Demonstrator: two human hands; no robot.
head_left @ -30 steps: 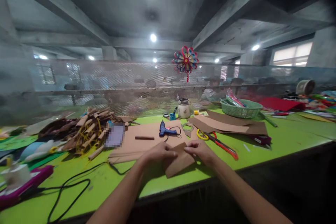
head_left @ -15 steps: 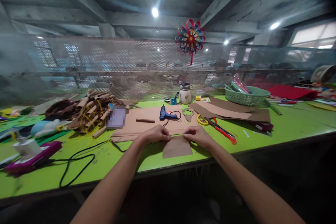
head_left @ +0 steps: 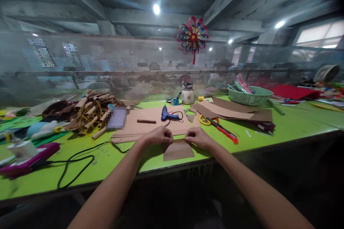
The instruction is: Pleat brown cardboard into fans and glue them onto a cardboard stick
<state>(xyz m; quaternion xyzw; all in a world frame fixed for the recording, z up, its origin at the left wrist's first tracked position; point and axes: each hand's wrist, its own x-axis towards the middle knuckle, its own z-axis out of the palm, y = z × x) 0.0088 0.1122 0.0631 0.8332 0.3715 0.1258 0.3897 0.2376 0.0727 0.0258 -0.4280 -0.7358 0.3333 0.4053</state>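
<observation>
Two hands (head_left: pixel 158 136) (head_left: pixel 198 138) pinch paper (head_left: pixel 178 151); green basket (head_left: pixel 248 99) holds plastic (head_left: pixel 242 86).

Long table, top bright green (head_left: pixel 86 170), scuffed with small dark marks near left; dark front edge runs slightly aslant. At left end, purple power strip (head_left: pixel 51 152) bearing a white plug, black cable (head_left: pixel 92 156) looping rightward. Behind, heap of brown rolls (head_left: pixel 90 116) laced with yellow strands. Centre: stacked tan card sheets (head_left: pixel 130 132), flat. Near front edge, small brown sheet (head_left: pixel 178 151); contact with surface hard to judge. Right of centre, yellow- and red-handled tools (head_left: pixel 226 133), overlapping; white scraps (head_left: pixel 248 133) beyond. Toward back: blue pot (head_left: pixel 176 102), pale lidded jar (head_left: pixel 188 96) just beside, yellow spool (head_left: pixel 200 98). Farther right, darker brown sheets (head_left: pixel 262 115), red sheet (head_left: pixel 294 92).
</observation>
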